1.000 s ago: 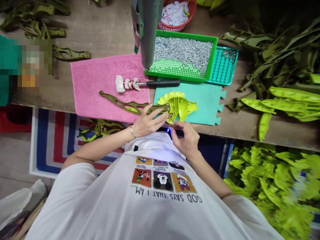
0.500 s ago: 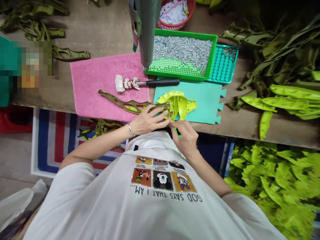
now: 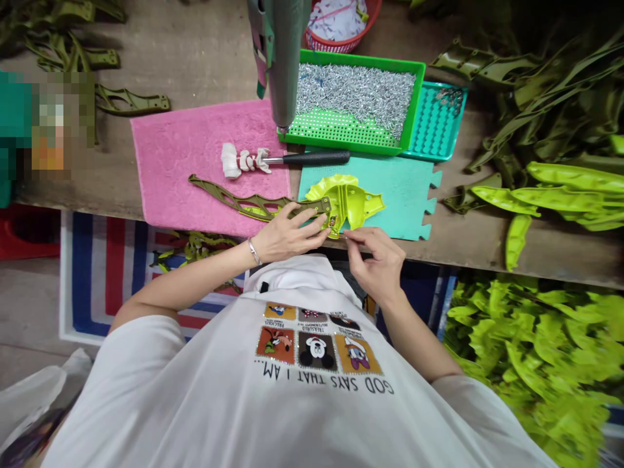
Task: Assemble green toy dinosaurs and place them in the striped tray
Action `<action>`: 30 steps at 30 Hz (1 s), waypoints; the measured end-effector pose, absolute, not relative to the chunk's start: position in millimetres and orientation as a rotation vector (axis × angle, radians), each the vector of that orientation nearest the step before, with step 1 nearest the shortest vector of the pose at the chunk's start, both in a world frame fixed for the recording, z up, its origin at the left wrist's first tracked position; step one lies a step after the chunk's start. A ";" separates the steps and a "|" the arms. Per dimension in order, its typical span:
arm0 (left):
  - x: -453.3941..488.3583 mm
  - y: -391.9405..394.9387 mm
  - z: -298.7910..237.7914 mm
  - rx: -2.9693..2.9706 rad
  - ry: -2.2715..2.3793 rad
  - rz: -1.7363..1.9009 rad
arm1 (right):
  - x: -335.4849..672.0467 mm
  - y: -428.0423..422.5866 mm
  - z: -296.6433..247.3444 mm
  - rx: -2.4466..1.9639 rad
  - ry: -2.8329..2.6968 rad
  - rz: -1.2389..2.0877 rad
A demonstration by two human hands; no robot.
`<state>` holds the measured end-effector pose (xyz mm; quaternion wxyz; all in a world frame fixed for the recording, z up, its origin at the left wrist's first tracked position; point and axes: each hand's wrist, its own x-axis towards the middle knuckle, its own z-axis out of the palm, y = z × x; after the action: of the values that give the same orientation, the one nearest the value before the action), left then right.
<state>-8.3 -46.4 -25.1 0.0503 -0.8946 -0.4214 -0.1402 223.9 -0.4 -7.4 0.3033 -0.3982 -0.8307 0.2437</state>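
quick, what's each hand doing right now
left hand: closed, holding olive green plastic piece
right hand: fingertips pinched beside lime green plastic part, anything held too small to tell

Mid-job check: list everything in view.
Strip: one, olive, over towel
Moulded piece: one, lime, on mat
Foam mat: one, teal, on bench
Towel: one, pink, on bench
Tool: one, black, on towel
Pins: many, silver, in green tray
Green tray: one, green, behind mat
Teal tray: one, teal, beside green tray
Basket: one, red, behind green tray
Machine column: one, grey, above tray
Loose parts: many, olive, on bench
Left hand: one, bare, on strip
Right hand: one, bare, at piece
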 end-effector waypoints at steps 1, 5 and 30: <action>-7.8 -46.4 -24.8 -2.715 -1.287 -0.418 | 224.0 -0.2 -7.5 -1.036 -2.197 0.622; -6.1 -46.8 -23.5 -2.727 -1.309 -0.375 | 221.7 1.9 -10.1 -1.004 -2.225 0.551; -8.6 -48.3 -37.6 -2.778 -1.389 -0.558 | 206.1 3.0 -17.2 -1.324 -2.058 0.631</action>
<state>-8.6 -48.3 -37.6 -0.0070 -0.8802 -0.4403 -0.1769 206.1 3.0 -17.2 0.3023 -0.4994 -0.7762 0.2382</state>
